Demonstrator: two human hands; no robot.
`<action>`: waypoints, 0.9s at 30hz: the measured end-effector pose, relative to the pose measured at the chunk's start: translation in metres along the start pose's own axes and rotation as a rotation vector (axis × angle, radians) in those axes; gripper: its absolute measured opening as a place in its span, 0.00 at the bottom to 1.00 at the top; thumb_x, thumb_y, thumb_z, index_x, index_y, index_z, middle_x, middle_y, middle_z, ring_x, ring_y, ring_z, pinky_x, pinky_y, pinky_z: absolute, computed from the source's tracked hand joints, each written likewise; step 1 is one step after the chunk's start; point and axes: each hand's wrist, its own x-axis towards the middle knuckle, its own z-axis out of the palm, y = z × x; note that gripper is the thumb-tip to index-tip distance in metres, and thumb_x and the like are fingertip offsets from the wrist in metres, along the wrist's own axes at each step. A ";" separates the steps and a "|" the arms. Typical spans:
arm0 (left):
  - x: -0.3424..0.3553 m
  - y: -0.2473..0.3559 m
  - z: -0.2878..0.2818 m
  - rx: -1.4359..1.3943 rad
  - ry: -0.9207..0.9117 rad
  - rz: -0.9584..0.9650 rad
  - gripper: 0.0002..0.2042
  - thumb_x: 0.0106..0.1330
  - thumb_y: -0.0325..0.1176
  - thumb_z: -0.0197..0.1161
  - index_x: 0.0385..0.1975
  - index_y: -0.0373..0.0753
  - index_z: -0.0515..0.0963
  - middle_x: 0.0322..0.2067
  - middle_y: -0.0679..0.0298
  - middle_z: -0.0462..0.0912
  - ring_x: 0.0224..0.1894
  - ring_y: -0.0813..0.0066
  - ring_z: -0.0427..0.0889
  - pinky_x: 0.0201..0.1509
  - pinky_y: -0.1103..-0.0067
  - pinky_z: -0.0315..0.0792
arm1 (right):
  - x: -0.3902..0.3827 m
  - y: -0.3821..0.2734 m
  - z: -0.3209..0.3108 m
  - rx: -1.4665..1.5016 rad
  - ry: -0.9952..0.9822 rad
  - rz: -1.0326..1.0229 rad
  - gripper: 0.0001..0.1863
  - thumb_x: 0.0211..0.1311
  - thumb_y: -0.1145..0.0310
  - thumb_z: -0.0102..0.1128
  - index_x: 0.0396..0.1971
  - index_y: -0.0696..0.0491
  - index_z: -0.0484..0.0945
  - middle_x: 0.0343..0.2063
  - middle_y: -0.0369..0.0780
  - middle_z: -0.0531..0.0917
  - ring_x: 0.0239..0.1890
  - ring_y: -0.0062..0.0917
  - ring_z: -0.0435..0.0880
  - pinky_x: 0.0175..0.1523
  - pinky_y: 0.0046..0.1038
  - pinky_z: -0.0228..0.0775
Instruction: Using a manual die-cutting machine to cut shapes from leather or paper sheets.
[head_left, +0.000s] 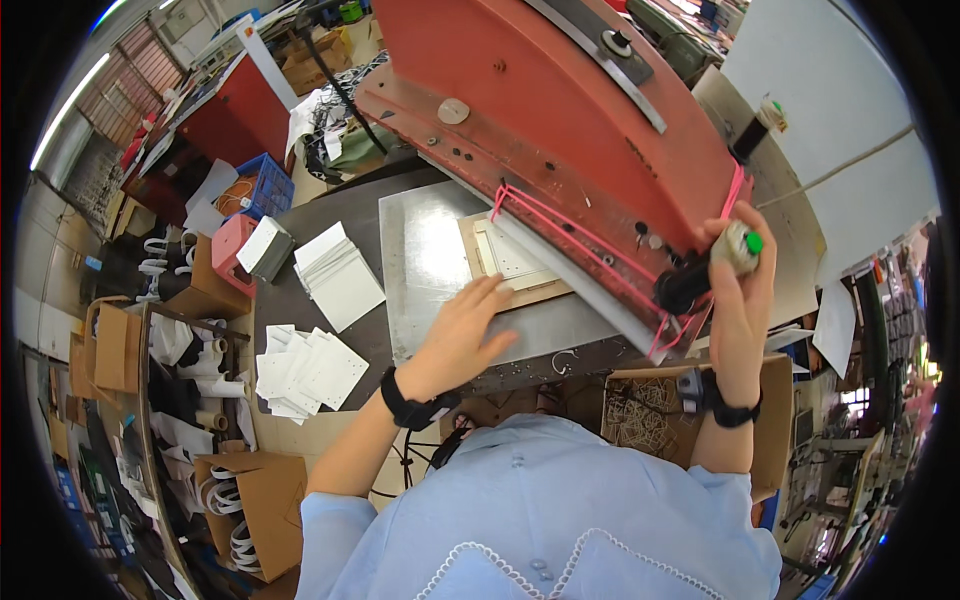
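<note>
My right hand [742, 290] is wrapped round the black handle [684, 286] at the end of a red press's swing arm [560, 110]; a green button [754, 243] shows at the top of its grip. With fingers stretched out, my left hand [462, 335] rests at the near-left edge of a wooden board die [545, 291]. Inside the die's frame lies a white piece with small dots or holes [508, 252]. The die sits on a shiny metal plate [420, 235], partly under the arm. Pink cord [590, 246] is strung along the arm's near edge.
On the dark table left of the plate are a white sheet stack [340, 280] and fanned white pieces [312, 370]. A pink container [233, 250] stands beyond them. A cardboard box [640, 410] of scraps is below right. A second black handle [756, 130] rises at far right.
</note>
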 end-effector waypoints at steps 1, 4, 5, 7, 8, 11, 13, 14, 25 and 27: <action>0.004 -0.004 0.004 0.050 0.018 -0.018 0.29 0.63 0.37 0.65 0.62 0.32 0.66 0.65 0.44 0.65 0.68 0.45 0.62 0.69 0.63 0.60 | 0.008 0.008 -0.004 -0.029 0.053 -0.008 0.25 0.69 0.69 0.55 0.63 0.57 0.64 0.49 0.42 0.77 0.53 0.25 0.76 0.62 0.30 0.66; 0.017 -0.008 0.017 0.156 0.068 -0.058 0.30 0.63 0.37 0.65 0.62 0.29 0.66 0.65 0.44 0.65 0.68 0.45 0.63 0.69 0.62 0.61 | 0.037 0.015 -0.021 -0.004 0.175 0.013 0.29 0.62 0.77 0.62 0.63 0.57 0.63 0.46 0.39 0.76 0.51 0.22 0.75 0.60 0.26 0.66; 0.021 -0.009 0.021 0.157 0.063 -0.062 0.30 0.63 0.38 0.66 0.62 0.29 0.66 0.65 0.44 0.66 0.68 0.45 0.63 0.68 0.62 0.61 | 0.046 0.018 -0.032 -0.033 0.201 0.016 0.29 0.62 0.77 0.62 0.63 0.57 0.63 0.46 0.39 0.76 0.50 0.22 0.75 0.60 0.25 0.66; 0.020 -0.013 0.024 0.185 0.066 -0.068 0.31 0.62 0.38 0.66 0.62 0.29 0.66 0.64 0.44 0.67 0.67 0.45 0.63 0.68 0.63 0.62 | 0.064 0.027 -0.048 -0.040 0.218 0.042 0.31 0.62 0.75 0.63 0.64 0.57 0.62 0.49 0.40 0.75 0.52 0.23 0.74 0.61 0.25 0.65; 0.020 -0.015 0.025 0.200 0.065 -0.059 0.31 0.62 0.38 0.66 0.62 0.29 0.66 0.64 0.45 0.67 0.67 0.46 0.64 0.68 0.63 0.62 | 0.073 0.032 -0.056 -0.048 0.240 0.021 0.32 0.62 0.75 0.63 0.64 0.57 0.62 0.50 0.41 0.74 0.53 0.23 0.73 0.62 0.26 0.64; 0.020 -0.017 0.024 0.215 0.049 -0.045 0.31 0.61 0.38 0.67 0.62 0.29 0.67 0.64 0.45 0.67 0.67 0.46 0.64 0.68 0.63 0.62 | 0.087 0.051 -0.065 -0.155 0.330 -0.086 0.33 0.62 0.74 0.63 0.66 0.59 0.61 0.55 0.44 0.71 0.58 0.30 0.71 0.66 0.31 0.60; 0.019 -0.018 0.023 0.213 0.045 -0.048 0.31 0.61 0.38 0.67 0.62 0.29 0.67 0.64 0.46 0.67 0.67 0.46 0.64 0.68 0.63 0.62 | 0.076 0.058 -0.050 -0.630 0.374 -0.327 0.31 0.60 0.75 0.62 0.64 0.58 0.63 0.56 0.45 0.72 0.58 0.33 0.72 0.66 0.34 0.60; 0.017 -0.019 0.022 0.206 0.043 -0.048 0.31 0.61 0.38 0.67 0.62 0.29 0.66 0.65 0.46 0.67 0.67 0.46 0.64 0.69 0.63 0.62 | 0.069 0.061 -0.037 -0.865 0.388 -0.444 0.31 0.59 0.75 0.62 0.63 0.58 0.64 0.57 0.45 0.72 0.59 0.35 0.72 0.67 0.35 0.59; 0.014 -0.017 0.023 0.214 0.024 -0.051 0.35 0.60 0.38 0.68 0.65 0.30 0.63 0.67 0.48 0.64 0.69 0.47 0.62 0.70 0.65 0.61 | 0.032 0.161 0.066 -0.814 -0.420 0.081 0.13 0.59 0.60 0.63 0.31 0.57 0.80 0.30 0.46 0.81 0.41 0.37 0.79 0.48 0.36 0.70; 0.014 -0.018 0.028 0.230 0.044 -0.060 0.35 0.60 0.38 0.68 0.65 0.30 0.63 0.67 0.49 0.64 0.69 0.47 0.61 0.70 0.64 0.60 | 0.032 0.158 0.073 -0.602 -0.371 0.206 0.12 0.62 0.63 0.62 0.34 0.58 0.78 0.30 0.45 0.82 0.37 0.32 0.81 0.43 0.32 0.71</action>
